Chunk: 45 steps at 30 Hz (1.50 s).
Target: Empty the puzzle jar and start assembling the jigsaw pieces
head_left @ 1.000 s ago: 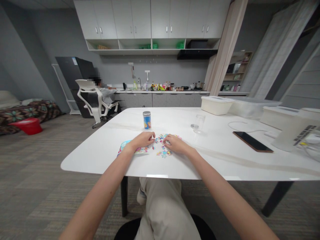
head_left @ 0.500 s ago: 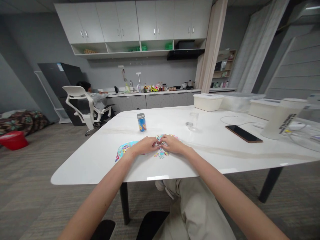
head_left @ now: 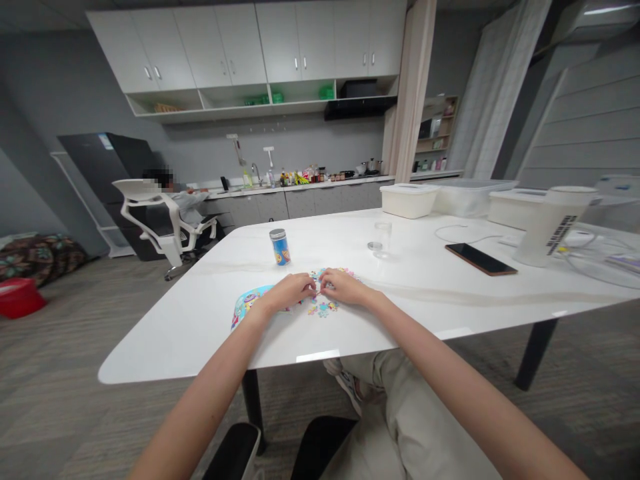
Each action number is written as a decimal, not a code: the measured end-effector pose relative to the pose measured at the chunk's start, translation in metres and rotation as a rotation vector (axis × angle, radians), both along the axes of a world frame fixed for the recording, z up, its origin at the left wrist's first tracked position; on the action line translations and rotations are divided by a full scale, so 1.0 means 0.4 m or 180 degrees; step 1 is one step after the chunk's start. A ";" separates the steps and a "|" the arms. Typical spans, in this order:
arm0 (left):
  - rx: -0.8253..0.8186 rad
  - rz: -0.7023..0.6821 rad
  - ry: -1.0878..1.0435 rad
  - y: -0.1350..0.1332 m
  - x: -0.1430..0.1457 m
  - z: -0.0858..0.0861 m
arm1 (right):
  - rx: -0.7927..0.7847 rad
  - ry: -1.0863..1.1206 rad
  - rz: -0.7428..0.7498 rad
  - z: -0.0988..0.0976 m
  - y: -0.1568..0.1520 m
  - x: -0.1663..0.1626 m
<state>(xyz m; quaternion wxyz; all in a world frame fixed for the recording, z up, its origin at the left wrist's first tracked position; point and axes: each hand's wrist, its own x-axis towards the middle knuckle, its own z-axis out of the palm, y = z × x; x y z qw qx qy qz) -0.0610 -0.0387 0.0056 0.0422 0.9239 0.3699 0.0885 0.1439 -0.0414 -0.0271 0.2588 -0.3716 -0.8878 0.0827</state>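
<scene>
Small colourful jigsaw pieces (head_left: 323,309) lie loose on the white table (head_left: 185,320), around and between my hands. My left hand (head_left: 293,291) is closed with its fingers curled at the left side of the pile; what it may hold is too small to make out. Close beside it, my right hand (head_left: 345,288) has its fingers pinched together over the pieces, and its fingertips hide whatever is in them. A partly joined, bright jigsaw puzzle (head_left: 250,298) lies flat under my left forearm, which covers some of it.
A blue picture can (head_left: 281,249) with a metal lid stands behind my hands. Right of it are a clear jar (head_left: 383,239) and a round lid (head_left: 374,246). A phone (head_left: 480,259), a large white cup (head_left: 555,227) and storage boxes (head_left: 409,201) occupy the right. A person sits far left.
My fingertips, close together before, are now slightly apart over the pieces. The camera view has shifted a little, so the room sits further left.
</scene>
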 end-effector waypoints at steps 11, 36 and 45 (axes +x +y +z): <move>-0.0023 -0.0220 -0.0219 0.021 -0.007 -0.025 | 0.0016 -0.0076 -0.0034 0.005 -0.008 0.000; 0.0185 -0.0144 -0.0057 -0.021 0.006 -0.015 | 0.0230 -0.0436 -0.0396 0.016 -0.020 -0.019; 0.0085 -0.0144 -0.0137 -0.024 0.002 -0.011 | 0.0196 -0.0448 -0.0270 0.007 -0.011 -0.017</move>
